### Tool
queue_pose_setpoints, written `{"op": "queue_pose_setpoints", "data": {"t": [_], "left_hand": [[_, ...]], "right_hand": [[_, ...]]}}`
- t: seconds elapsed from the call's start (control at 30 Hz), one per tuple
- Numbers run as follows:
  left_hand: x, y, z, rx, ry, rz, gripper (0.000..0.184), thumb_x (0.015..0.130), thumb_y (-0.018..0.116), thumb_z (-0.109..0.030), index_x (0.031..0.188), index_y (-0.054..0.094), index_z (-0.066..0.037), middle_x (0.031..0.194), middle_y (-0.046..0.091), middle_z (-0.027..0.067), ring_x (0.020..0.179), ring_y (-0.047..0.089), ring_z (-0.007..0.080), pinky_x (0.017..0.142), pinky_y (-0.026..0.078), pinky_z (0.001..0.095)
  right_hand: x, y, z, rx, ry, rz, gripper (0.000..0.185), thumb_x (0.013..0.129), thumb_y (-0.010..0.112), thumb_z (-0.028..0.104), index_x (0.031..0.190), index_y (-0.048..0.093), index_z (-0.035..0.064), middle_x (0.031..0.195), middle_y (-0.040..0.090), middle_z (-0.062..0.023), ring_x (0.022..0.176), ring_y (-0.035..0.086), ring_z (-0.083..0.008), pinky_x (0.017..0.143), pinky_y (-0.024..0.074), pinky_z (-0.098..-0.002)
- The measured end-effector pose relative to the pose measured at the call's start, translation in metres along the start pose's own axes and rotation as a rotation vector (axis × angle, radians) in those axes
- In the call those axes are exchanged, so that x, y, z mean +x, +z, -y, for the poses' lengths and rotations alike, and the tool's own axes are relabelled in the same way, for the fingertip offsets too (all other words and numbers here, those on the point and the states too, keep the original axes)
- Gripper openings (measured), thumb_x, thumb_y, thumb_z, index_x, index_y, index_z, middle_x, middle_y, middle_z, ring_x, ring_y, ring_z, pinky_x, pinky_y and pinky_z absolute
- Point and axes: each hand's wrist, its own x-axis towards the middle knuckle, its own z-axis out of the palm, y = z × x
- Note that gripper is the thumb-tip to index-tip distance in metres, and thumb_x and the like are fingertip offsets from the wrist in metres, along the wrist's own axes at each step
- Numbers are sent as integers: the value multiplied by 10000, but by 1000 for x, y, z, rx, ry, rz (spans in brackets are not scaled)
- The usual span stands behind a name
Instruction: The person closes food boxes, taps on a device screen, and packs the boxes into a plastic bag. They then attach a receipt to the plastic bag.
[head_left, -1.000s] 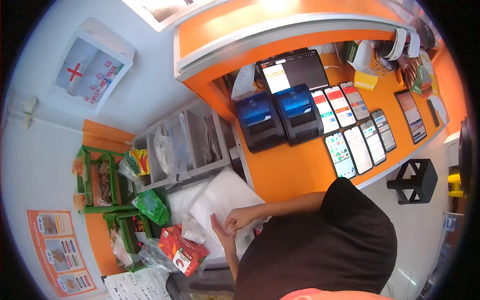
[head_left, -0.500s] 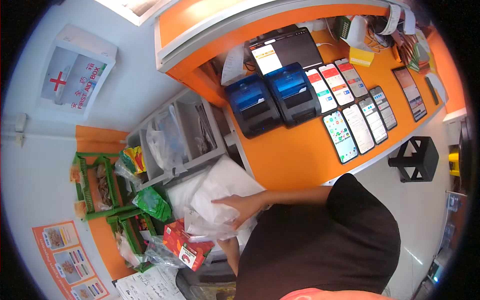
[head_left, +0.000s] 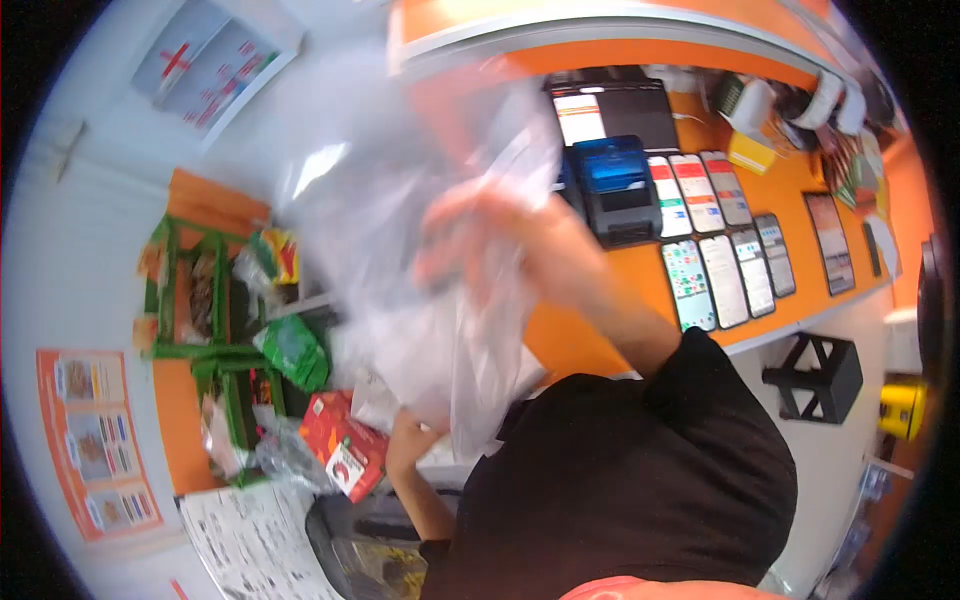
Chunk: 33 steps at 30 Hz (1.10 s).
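A large clear plastic bag (head_left: 380, 190), blurred by motion, spreads up in front of me. My right hand (head_left: 490, 235) is raised at its middle, smeared by movement, with the fingers curled in the film. Lower down, my left hand (head_left: 408, 442) is closed on the lower part of the bag, next to a pale printed patch. White bags or sheets (head_left: 420, 360) lie beneath the film, and their outline is hard to make out. Just left of my left hand sits a red patterned box (head_left: 345, 445).
Several phones (head_left: 720, 285) and a blue-topped printer (head_left: 615, 190) stand on the orange counter (head_left: 565, 340). Green baskets (head_left: 185, 290) and a green packet (head_left: 295, 352) are at the left. A black stool (head_left: 815, 375) stands on the floor. A first aid box (head_left: 215, 70) hangs on the wall.
My right hand has swung upward, lifting and spreading the plastic bag. My left hand has come into view lower left. The view has shifted, and the bag now covers the grey bins.
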Motion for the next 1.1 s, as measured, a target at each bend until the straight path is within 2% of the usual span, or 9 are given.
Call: {"op": "queue_pose_setpoints", "data": {"t": [0.07, 0.2, 0.27, 0.4, 0.63, 0.83, 0.97, 1.03, 1.1], "left_hand": [[11, 0, 3, -695, 113, -2, 413, 711, 595, -367, 1028, 545, -106, 1012, 548, 76, 906, 527, 245, 820, 374, 386], [62, 39, 3, -1965, 909, 343, 638, 760, 438, -577, 1230, 397, -148, 1144, 476, 35, 1040, 454, 202, 930, 230, 554], [65, 63, -34, -2137, 731, 239, 807, 700, 481, -634, 1279, 302, -101, 1168, 439, 37, 1050, 439, 203, 919, 278, 496], [57, 71, -43, -1825, 467, 241, 1104, 543, 549, -718, 1332, 153, -55, 1403, 45, 145, 1239, 237, 320, 978, 123, 582], [48, 72, -10, -875, -193, -315, 209, 826, 528, -97, 1016, 519, -12, 902, 578, 87, 818, 544, 157, 759, 444, 276], [61, 99, -2, -1129, -219, -580, 203, 841, 527, -136, 660, 454, -81, 601, 444, -18, 521, 357, 68, 519, 354, 218], [63, 115, -36, -890, -252, -517, 245, 842, 532, -169, 640, 417, -93, 601, 434, -27, 534, 365, 52, 508, 337, 209], [65, 123, -33, -885, -214, -394, 252, 842, 534, -185, 641, 411, -96, 602, 436, -29, 543, 369, 44, 510, 332, 200], [65, 126, -29, -824, -186, -362, 235, 846, 527, -195, 663, 423, -90, 607, 444, -30, 553, 372, 40, 507, 320, 195]], "right_hand": [[12, -6, 9, 144, 3, -151, 425, 900, 330, 352, 1115, 459, 8, 983, 577, -198, 518, 554, -121, 473, 458, -236], [4, -8, 1, 100, -3, -201, 431, 899, 339, 356, 1163, 430, 28, 1036, 562, -178, 594, 578, -126, 553, 475, -233], [-3, -15, -7, 27, -19, -283, 434, 898, 344, 359, 1174, 423, 33, 1066, 552, -167, 618, 584, -130, 584, 480, -234], [-14, -45, -22, -205, -80, -478, 439, 897, 351, 356, 1186, 412, 30, 1104, 535, -151, 633, 586, -138, 609, 484, -238], [-39, -88, -46, -450, 139, -485, 472, 884, 383, 354, 1222, 378, 25, 1142, 509, -148, 814, 584, -215, 718, 471, -272], [-64, -78, -79, -1801, -565, -769, 485, 795, 545, 184, 1213, 376, 6, 1178, 463, -122, 1149, 364, -272, 929, 320, -330], [-94, -31, -91, -1368, -192, 116, 262, 760, 599, 176, 968, 530, 31, 931, 550, -95, 891, 517, -235, 757, 401, -339], [-106, -33, -117, -1012, 175, 62, 191, 743, 622, 159, 872, 550, 37, 794, 556, -93, 716, 541, -219, 645, 422, -323], [-106, -44, -123, -1040, 73, 88, 185, 741, 626, 139, 868, 545, 33, 744, 551, -89, 665, 538, -209, 613, 427, -300]]}}
